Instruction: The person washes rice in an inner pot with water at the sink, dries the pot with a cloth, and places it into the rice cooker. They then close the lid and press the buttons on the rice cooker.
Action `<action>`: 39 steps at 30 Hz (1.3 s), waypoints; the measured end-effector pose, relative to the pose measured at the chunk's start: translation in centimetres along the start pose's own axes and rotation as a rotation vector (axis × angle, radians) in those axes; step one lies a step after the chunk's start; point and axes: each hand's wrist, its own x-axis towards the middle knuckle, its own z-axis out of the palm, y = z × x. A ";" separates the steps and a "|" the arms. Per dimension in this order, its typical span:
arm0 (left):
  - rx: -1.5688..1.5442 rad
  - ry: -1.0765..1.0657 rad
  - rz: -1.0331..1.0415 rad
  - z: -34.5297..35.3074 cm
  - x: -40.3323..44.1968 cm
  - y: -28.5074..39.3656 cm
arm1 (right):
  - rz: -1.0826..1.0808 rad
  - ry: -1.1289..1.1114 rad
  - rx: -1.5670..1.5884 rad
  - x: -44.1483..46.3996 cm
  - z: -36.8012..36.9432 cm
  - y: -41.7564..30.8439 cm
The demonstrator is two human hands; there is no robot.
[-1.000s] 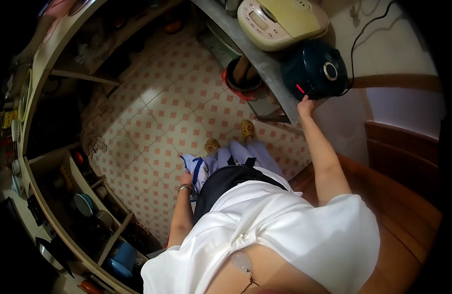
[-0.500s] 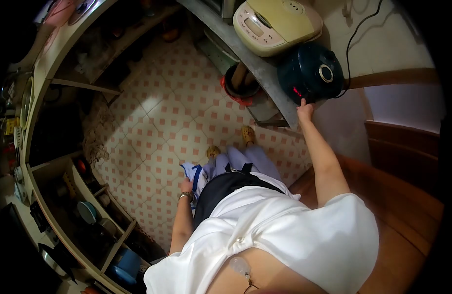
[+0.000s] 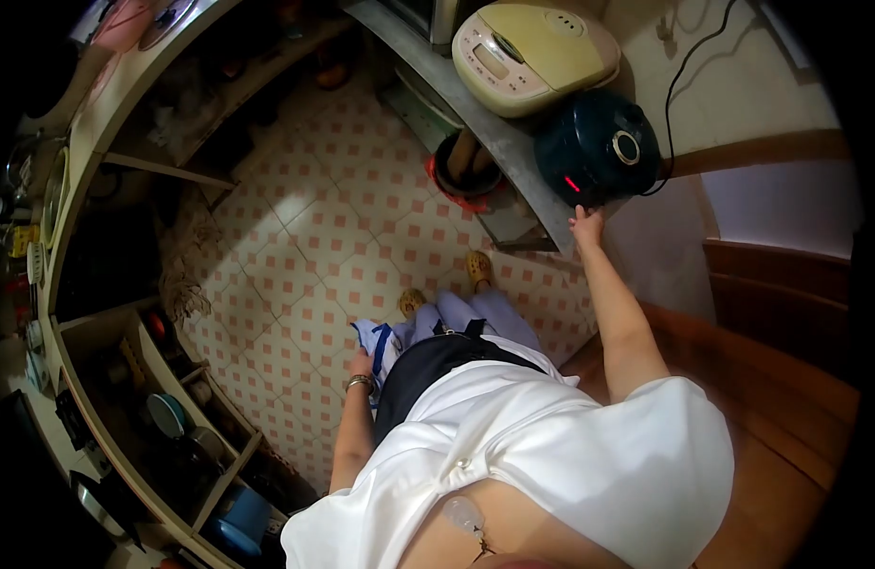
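On the grey counter (image 3: 535, 171) stands a dark green rice cooker (image 3: 575, 152) with a round gold-rimmed emblem and a lit red display. Just below that display is my right hand (image 3: 587, 228), index finger stretched toward the cooker's front and nothing held. Whether the fingertip touches the cooker I cannot tell. Low at my left side, my left hand (image 3: 361, 363) is closed on a white cloth (image 3: 385, 349) with blue edging; its fingers are partly hidden. A bracelet circles that wrist.
A cream rice cooker (image 3: 537, 57) sits beside the green one. A black cord (image 3: 689, 90) runs along the wall. Beneath the counter is a dark pot (image 3: 466, 163) in a red bag. Open shelves on the left hold a blue container (image 3: 243, 517) and pans. Tiled floor (image 3: 295, 237) lies between.
My right hand has drawn slightly down from the green cooker's front. The red display has changed from separate characters to a bar-like glow. My left hand keeps the cloth.
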 end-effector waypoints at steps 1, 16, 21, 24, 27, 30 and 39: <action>-0.012 0.002 -0.002 0.1 0.0 0.0 | 0.015 -0.059 -0.083 0.4 0.1 0.7; 0.063 -0.098 0.097 -2.9 2.3 3.0 | 0.222 -0.693 -0.443 -11.0 -3.4 4.7; 0.199 -0.068 0.279 -2.3 8.4 -0.6 | 0.223 -0.462 -0.350 -14.7 -7.2 6.6; 0.113 -0.157 0.306 -6.7 5.9 2.7 | 0.349 -0.413 -0.310 -18.4 -9.3 9.1; -0.032 -0.269 0.206 -13.5 -2.3 12.6 | 0.531 -0.434 -0.172 -21.8 -10.6 10.4; -0.438 -0.407 0.695 -12.2 3.3 15.2 | 0.508 -0.397 0.067 -22.2 -10.5 10.6; -0.189 -1.023 1.025 -10.6 -12.3 39.0 | -0.187 -0.418 0.706 -19.7 -7.8 -4.0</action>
